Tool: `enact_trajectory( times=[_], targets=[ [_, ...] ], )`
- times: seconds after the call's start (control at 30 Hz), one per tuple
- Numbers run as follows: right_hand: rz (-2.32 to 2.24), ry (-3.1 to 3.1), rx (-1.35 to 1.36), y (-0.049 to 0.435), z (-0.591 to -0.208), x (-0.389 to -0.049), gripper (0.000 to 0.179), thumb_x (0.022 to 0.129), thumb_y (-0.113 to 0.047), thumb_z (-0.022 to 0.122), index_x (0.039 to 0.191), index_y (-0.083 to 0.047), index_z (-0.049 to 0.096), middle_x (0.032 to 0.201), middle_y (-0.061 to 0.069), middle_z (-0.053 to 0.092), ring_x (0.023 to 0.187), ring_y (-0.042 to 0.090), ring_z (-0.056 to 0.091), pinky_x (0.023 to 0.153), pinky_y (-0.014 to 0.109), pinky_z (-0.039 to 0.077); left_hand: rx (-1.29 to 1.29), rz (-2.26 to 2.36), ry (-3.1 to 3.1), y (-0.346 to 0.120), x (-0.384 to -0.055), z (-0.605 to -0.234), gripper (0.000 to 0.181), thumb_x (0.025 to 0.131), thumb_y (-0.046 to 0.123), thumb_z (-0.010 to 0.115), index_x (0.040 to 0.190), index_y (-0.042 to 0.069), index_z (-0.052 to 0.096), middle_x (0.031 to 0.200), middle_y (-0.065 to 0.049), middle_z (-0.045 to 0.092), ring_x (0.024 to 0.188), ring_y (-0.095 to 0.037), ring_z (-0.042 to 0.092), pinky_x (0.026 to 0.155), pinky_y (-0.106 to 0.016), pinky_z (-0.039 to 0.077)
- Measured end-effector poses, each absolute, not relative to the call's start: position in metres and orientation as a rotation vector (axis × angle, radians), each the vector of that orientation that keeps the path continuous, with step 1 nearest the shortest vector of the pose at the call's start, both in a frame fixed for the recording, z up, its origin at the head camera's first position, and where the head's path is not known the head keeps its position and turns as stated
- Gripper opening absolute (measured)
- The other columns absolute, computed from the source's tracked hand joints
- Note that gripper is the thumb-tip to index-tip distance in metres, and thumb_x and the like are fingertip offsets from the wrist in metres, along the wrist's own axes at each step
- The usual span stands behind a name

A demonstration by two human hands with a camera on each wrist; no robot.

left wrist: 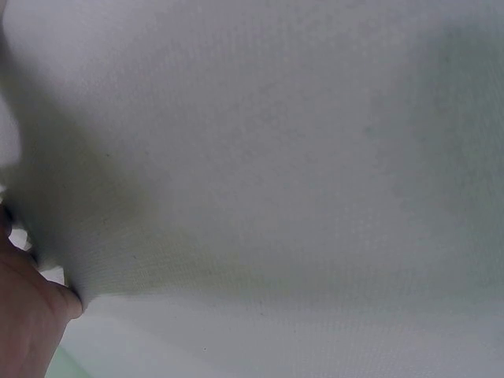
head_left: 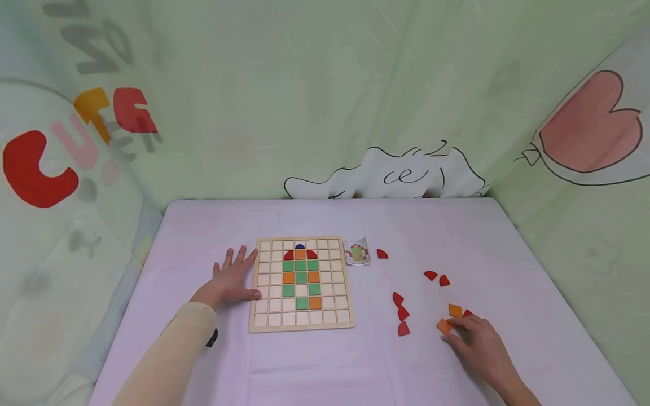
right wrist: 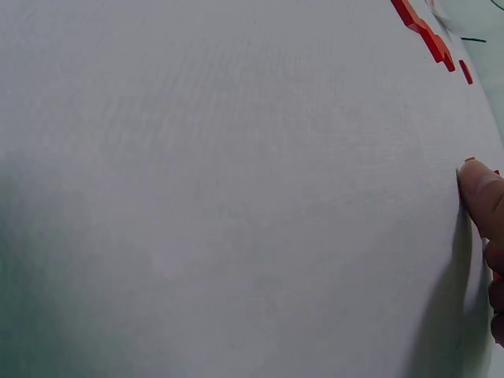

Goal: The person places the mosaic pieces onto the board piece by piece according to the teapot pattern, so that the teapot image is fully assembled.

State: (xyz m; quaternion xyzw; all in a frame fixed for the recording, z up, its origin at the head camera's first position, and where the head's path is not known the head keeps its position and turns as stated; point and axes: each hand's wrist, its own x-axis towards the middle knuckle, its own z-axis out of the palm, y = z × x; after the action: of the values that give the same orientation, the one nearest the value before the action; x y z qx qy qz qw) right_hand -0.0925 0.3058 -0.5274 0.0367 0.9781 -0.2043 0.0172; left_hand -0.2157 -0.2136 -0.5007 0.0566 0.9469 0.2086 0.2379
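In the head view a wooden grid board (head_left: 332,324) carries green square tiles (head_left: 301,264), orange square tiles (head_left: 288,277), two red quarter-round pieces (head_left: 312,255) and a blue half-round piece (head_left: 299,246). My left hand (head_left: 231,282) has its fingers spread at the board's left edge, with the thumb on the rim. On the right, my right hand (head_left: 479,344) pinches an orange square tile (head_left: 444,326) between thumb and fingertip. Another orange square tile (head_left: 455,310) lies just beyond those fingers. Behind them a red piece (head_left: 468,313) is partly hidden by the hand.
A small printed pattern card (head_left: 357,251) lies against the board's right side. Several loose red quarter-round pieces (head_left: 403,313) are scattered between board and right hand. The lilac-white cloth (head_left: 304,372) covers the table, and printed curtains (head_left: 325,101) hang behind and at both sides.
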Motion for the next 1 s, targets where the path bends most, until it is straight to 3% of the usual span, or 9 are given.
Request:
enact_trajectory(
  times=[0.4,0.63,0.8,1.0],
  targets=[
    [-0.608,3.037,0.158,0.309,-0.525,-0.095,0.039,0.083,-0.015,0.083,0.114,0.007,0.071,0.108,0.023,0.070,0.106,0.041,0.057,0.096,0.064,0.049,0.168,0.611,2.596,-0.220,-0.221,-0.519,0.114,0.083,0.036,0.084,0.165,0.010,0.009,0.172,-0.022,-0.007,0.156,-0.049,-0.016,0.119,-0.075,-0.006],
    [-0.641,3.023,0.153,0.308,-0.526,-0.097,0.036,0.085,-0.015,0.082,0.113,0.007,0.072,0.105,0.019,0.072,0.104,0.039,0.058,0.094,0.062,0.050,0.175,0.624,2.611,-0.221,-0.221,-0.521,0.114,0.082,0.036,0.084,0.165,0.010,0.010,0.172,-0.022,-0.006,0.156,-0.050,-0.015,0.118,-0.076,-0.006],
    [-0.720,2.999,0.130,0.292,-0.521,-0.102,0.036,0.087,-0.016,0.080,0.115,0.004,0.072,0.111,0.021,0.072,0.114,0.044,0.056,0.098,0.064,0.051,0.168,0.622,2.612,-0.221,-0.221,-0.522,0.113,0.083,0.035,0.084,0.165,0.010,0.010,0.172,-0.022,-0.006,0.156,-0.049,-0.016,0.119,-0.076,-0.006],
    [-0.762,3.034,0.003,0.256,-0.516,-0.115,0.031,0.084,-0.018,0.084,0.110,-0.004,0.077,0.102,0.008,0.072,0.103,0.029,0.062,0.085,0.044,0.059,0.177,0.625,2.609,-0.222,-0.222,-0.524,0.113,0.083,0.035,0.084,0.165,0.010,0.010,0.172,-0.022,-0.006,0.155,-0.049,-0.016,0.119,-0.076,-0.006]
  ],
)
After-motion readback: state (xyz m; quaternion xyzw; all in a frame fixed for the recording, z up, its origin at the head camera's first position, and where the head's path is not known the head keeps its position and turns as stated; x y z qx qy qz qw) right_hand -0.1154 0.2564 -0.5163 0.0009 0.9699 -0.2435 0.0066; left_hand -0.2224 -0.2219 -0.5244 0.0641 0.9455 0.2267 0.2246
